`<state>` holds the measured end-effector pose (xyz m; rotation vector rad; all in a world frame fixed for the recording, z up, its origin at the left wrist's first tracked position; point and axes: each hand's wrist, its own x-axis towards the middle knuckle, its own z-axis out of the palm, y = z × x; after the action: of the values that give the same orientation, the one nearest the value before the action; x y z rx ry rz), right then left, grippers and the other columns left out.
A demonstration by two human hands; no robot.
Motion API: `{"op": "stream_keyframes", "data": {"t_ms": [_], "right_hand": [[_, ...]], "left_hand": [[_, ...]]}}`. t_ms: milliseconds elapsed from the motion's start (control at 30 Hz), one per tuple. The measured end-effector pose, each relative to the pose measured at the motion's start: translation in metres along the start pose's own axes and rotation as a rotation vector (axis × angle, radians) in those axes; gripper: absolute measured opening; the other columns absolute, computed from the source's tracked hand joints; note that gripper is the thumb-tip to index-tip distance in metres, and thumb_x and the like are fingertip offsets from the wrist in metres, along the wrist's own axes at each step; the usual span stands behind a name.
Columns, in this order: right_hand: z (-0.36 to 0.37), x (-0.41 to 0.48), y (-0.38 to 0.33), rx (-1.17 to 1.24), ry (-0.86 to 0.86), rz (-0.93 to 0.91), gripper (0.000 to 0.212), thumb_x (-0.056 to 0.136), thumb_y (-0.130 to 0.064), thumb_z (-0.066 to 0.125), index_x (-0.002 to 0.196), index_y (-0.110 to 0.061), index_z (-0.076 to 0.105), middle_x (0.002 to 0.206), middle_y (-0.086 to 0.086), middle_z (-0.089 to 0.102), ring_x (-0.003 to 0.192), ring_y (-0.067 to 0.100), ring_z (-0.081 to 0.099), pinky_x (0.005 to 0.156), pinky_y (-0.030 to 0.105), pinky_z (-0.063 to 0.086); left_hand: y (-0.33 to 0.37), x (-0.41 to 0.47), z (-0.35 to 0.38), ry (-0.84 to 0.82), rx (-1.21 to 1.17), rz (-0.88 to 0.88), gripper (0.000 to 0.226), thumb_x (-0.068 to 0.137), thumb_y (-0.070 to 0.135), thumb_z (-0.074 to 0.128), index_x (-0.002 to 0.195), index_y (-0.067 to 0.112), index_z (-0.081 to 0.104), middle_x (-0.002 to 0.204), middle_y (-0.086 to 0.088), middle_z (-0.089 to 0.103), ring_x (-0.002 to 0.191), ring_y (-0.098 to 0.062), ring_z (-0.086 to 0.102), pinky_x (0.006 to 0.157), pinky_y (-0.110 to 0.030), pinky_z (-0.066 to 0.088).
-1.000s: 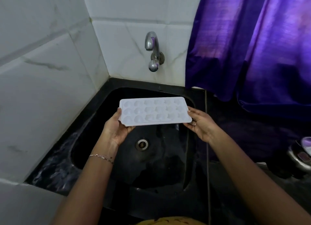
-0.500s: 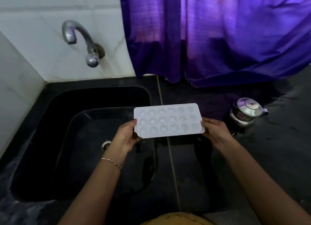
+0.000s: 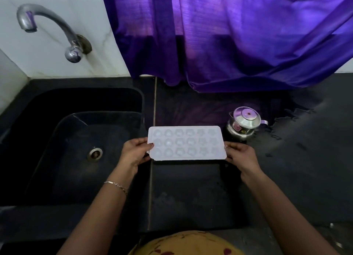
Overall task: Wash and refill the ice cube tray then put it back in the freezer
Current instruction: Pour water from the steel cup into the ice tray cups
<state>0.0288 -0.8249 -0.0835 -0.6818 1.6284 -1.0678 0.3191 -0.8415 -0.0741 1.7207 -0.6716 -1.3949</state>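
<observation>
The white ice cube tray (image 3: 186, 143) is held level over the black countertop (image 3: 191, 193), just right of the sink. My left hand (image 3: 134, 153) grips its left short edge and my right hand (image 3: 241, 155) grips its right short edge. Its rows of small shaped cells face up; I cannot tell whether they hold water. The black sink (image 3: 76, 149) lies to the left with its metal drain (image 3: 95, 154) visible. The chrome tap (image 3: 47, 27) comes out of the white tiled wall at the upper left, with no water running.
A small steel kettle (image 3: 243, 122) stands on the counter just behind the tray's right end. A purple curtain (image 3: 229, 35) hangs over the back of the counter. The counter is wet in patches at the right (image 3: 286, 125).
The tray has moved right, from above the sink basin to above the counter, still held at both ends. The view has swung right with it, bringing the kettle into view.
</observation>
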Motion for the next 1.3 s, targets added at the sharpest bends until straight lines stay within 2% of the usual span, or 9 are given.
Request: {"op": "stream_keyframes", "data": {"t_ms": [100, 200, 333, 433, 567, 733, 1033, 1167, 1300], "right_hand": [[-0.011, 0.005, -0.001, -0.054, -0.038, -0.044, 0.011, 0.089, -0.006, 0.064, 0.099, -0.008, 0.069, 0.092, 0.008, 0.073, 0.085, 0.018, 0.069, 0.076, 0.028, 0.058], [-0.029, 0.015, -0.001, -0.151, 0.108, -0.126, 0.009, 0.087, -0.009, 0.064, 0.089, -0.016, 0.069, 0.088, 0.006, 0.070, 0.075, 0.014, 0.063, 0.067, 0.027, 0.052], [-0.051, 0.017, -0.011, 0.062, 0.360, -0.330, 0.014, 0.087, -0.006, 0.056, 0.084, -0.019, 0.056, 0.080, 0.000, 0.058, 0.070, 0.007, 0.052, 0.065, 0.016, 0.044], [-0.062, 0.033, -0.028, 0.213, 0.409, -0.434, 0.026, 0.086, -0.002, 0.052, 0.086, -0.027, 0.048, 0.084, -0.009, 0.048, 0.075, 0.000, 0.046, 0.073, 0.011, 0.039], [-0.062, 0.066, -0.043, 0.266, 0.323, -0.356, 0.009, 0.087, -0.018, 0.055, 0.080, -0.024, 0.056, 0.083, -0.007, 0.057, 0.080, 0.006, 0.052, 0.079, 0.023, 0.042], [-0.047, 0.082, -0.046, 0.223, 0.345, -0.350, 0.037, 0.091, -0.026, 0.056, 0.058, -0.022, 0.040, 0.059, -0.006, 0.040, 0.060, 0.006, 0.037, 0.061, 0.025, 0.034], [-0.033, 0.085, -0.046, 0.370, 0.470, -0.262, 0.048, 0.094, -0.034, 0.055, 0.053, -0.020, 0.035, 0.053, -0.006, 0.039, 0.050, 0.006, 0.034, 0.050, 0.019, 0.033], [-0.032, 0.082, -0.051, 0.407, 0.493, -0.212, 0.045, 0.095, -0.031, 0.055, 0.056, -0.020, 0.035, 0.056, -0.007, 0.040, 0.051, 0.004, 0.038, 0.052, 0.016, 0.035], [-0.039, 0.078, -0.059, 0.459, 0.494, -0.213, 0.034, 0.091, -0.026, 0.060, 0.060, -0.020, 0.046, 0.063, -0.007, 0.050, 0.066, 0.010, 0.049, 0.065, 0.023, 0.044]], "left_hand": [[-0.006, -0.006, 0.006, 0.034, -0.035, 0.001, 0.033, 0.086, -0.002, 0.066, 0.118, 0.005, 0.062, 0.098, -0.006, 0.071, 0.082, -0.016, 0.068, 0.063, -0.027, 0.056], [-0.010, -0.008, 0.008, 0.072, -0.047, 0.018, 0.036, 0.085, -0.003, 0.067, 0.120, 0.003, 0.063, 0.099, -0.006, 0.072, 0.082, -0.015, 0.069, 0.061, -0.025, 0.054], [-0.012, -0.008, 0.014, 0.104, -0.082, 0.027, 0.036, 0.085, -0.002, 0.067, 0.120, 0.002, 0.064, 0.101, -0.008, 0.071, 0.083, -0.016, 0.068, 0.063, -0.025, 0.053], [-0.013, -0.007, 0.017, 0.122, -0.088, 0.027, 0.034, 0.086, -0.001, 0.067, 0.119, 0.003, 0.064, 0.102, -0.010, 0.071, 0.082, -0.016, 0.068, 0.064, -0.026, 0.053], [-0.014, -0.007, 0.020, 0.141, -0.081, 0.022, 0.032, 0.086, 0.001, 0.068, 0.118, 0.005, 0.065, 0.101, -0.009, 0.071, 0.080, -0.014, 0.068, 0.062, -0.024, 0.054], [-0.014, -0.010, 0.022, 0.165, -0.081, 0.012, 0.033, 0.087, 0.003, 0.068, 0.119, 0.005, 0.065, 0.109, -0.012, 0.070, 0.081, -0.014, 0.068, 0.060, -0.022, 0.054], [-0.009, -0.016, 0.023, 0.140, -0.077, 0.010, 0.030, 0.088, 0.000, 0.065, 0.118, 0.002, 0.064, 0.095, -0.006, 0.070, 0.078, -0.013, 0.067, 0.051, -0.016, 0.055], [-0.010, -0.014, 0.019, 0.116, -0.072, 0.003, 0.032, 0.088, 0.000, 0.067, 0.120, 0.002, 0.064, 0.093, -0.004, 0.071, 0.079, -0.013, 0.068, 0.054, -0.018, 0.056], [-0.008, -0.012, 0.017, 0.077, -0.071, 0.007, 0.039, 0.086, 0.000, 0.067, 0.124, 0.007, 0.060, 0.097, -0.006, 0.070, 0.082, -0.014, 0.068, 0.059, -0.024, 0.056]]}}
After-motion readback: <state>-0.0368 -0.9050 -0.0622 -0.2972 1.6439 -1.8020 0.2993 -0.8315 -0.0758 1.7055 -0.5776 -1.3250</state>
